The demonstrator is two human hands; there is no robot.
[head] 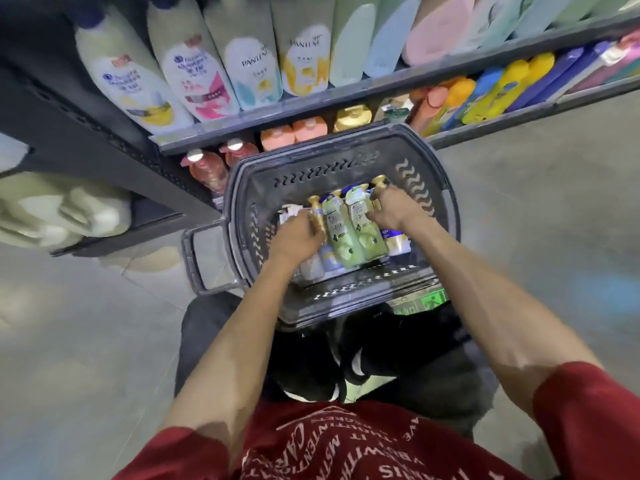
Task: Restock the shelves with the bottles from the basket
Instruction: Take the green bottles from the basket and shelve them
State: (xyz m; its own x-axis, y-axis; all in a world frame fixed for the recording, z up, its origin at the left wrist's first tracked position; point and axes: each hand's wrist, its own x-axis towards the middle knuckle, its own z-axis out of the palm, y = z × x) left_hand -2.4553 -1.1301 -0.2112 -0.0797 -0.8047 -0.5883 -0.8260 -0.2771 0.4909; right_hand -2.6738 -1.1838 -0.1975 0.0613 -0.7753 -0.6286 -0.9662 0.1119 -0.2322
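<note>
So, restocking, and the thing that matters right now is how the bottles lie. The dark grey slotted plastic basket (346, 306) sits on the floor right in front of me, its far rim tucked up against the dark metal shelves (381, 86). The bottles inside are on their sides, packed side by side, long axis running straight away from me, caps at the far end pointing at the shelving.

My hands are apart, one at each edge of the row. My left hand (298, 237) has its fingers curled round the gold-capped bottle on the left (317, 211), gripping just below the neck. My right hand (393, 207) is wrapped over the gold-capped bottle on the right (379, 181) — only the cap really shows past my knuckles, so I'm judging the grip from the curl of the fingers. Between my hands lie two light green bottles (343, 233), untouched.

Neither hand is nearer than the other; both reach about the same depth. Since the caps already face the shelf, I reckon the move is lift, tip upright and push forward — no swapping ends. The bottom shelf with the peach bottles (294, 131) is closest, just past the rim. The tight packing could drag a green one along, I'd guess.
</note>
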